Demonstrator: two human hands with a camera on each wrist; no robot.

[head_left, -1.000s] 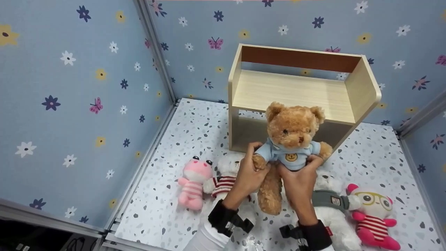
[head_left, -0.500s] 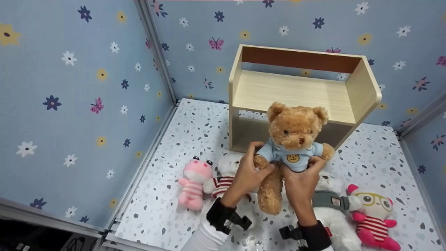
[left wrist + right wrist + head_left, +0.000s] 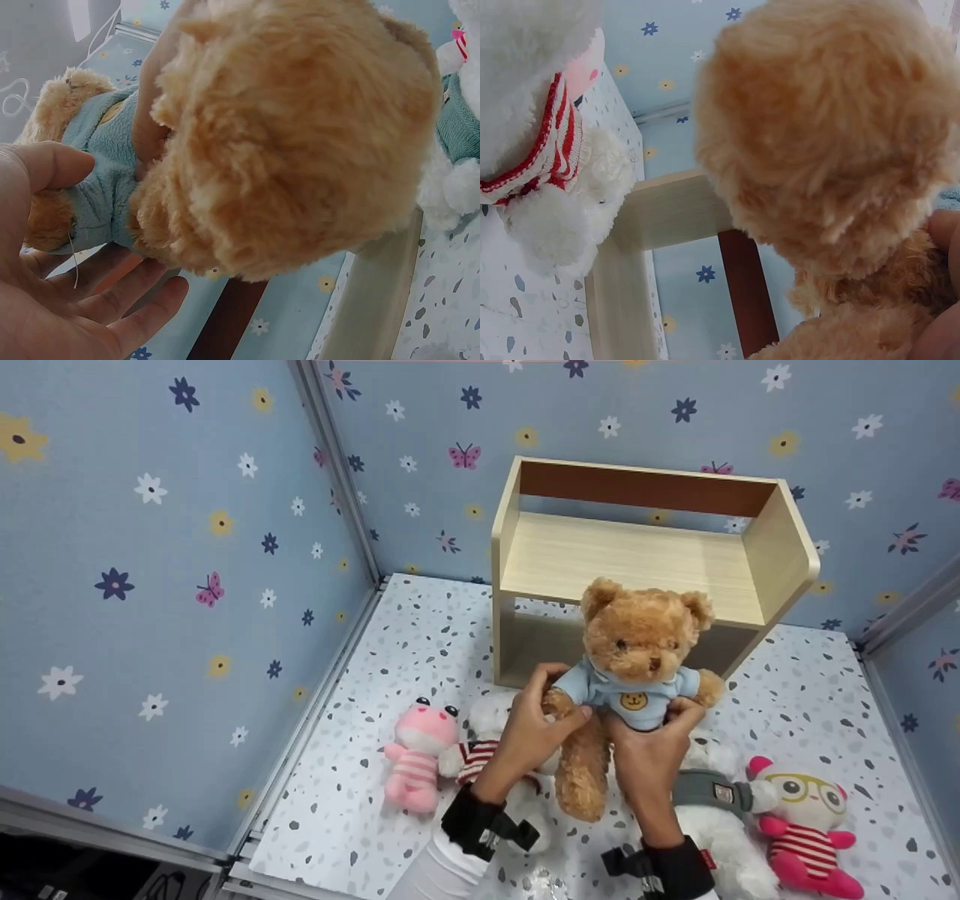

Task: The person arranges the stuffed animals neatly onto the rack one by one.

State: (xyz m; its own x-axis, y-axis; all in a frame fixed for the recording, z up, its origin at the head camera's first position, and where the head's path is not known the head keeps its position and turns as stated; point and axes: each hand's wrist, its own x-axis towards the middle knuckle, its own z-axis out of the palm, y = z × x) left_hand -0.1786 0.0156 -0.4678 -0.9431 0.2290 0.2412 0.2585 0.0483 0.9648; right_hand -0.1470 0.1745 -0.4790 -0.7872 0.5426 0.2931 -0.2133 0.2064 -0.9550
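Observation:
A brown teddy bear [image 3: 645,637] in a light blue shirt is held up in front of the wooden shelf, facing the head camera. My left hand [image 3: 534,729] has the bear's arm between thumb and fingers; the left wrist view shows this hand [image 3: 71,285] with fingers fairly spread around the arm. My right hand [image 3: 651,750] grips the bear's lower body, its thumb below the shirt. One leg hangs down between the hands. Big in the right wrist view is the bear's furry leg [image 3: 825,127], with only part of the right hand [image 3: 941,300] showing at the edge.
A two-level wooden shelf [image 3: 630,547] stands at the back of the speckled table [image 3: 337,810]. At left lie a pink frog toy [image 3: 412,761] and a white bear in a striped sweater [image 3: 476,757]. At right lie a white bear in green [image 3: 720,840] and a pink panda toy [image 3: 806,825].
The teddy bear has shifted slightly to the right, its head and free arm most of all. Both hands keep hold of it; the other toys and the shelf stay put.

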